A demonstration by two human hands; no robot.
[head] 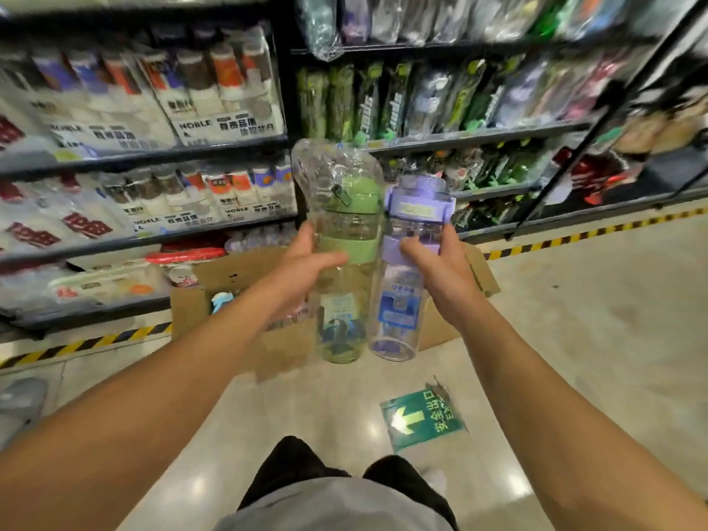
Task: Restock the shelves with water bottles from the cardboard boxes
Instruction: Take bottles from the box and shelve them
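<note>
Green-banded and wrapped in loose clear plastic, one water bottle (346,258) is gripped at its middle by the left hand (302,262); the right hand (440,270) curls round a purple-lidded bottle (412,262). Both bottles stand upright, side by side and touching, held in the air above the aisle. Just behind them an open cardboard box (237,289) sits on the floor (574,320), flaps spread, with a bluish item showing inside. Striped hazard tape (574,236) edges the shelf bases. Stocked shelves (479,136) of bagged bottles rise beyond, packaged goods to the left. Open tiled floor lies to the right, with a green arrow sticker (421,419) near the feet.
</note>
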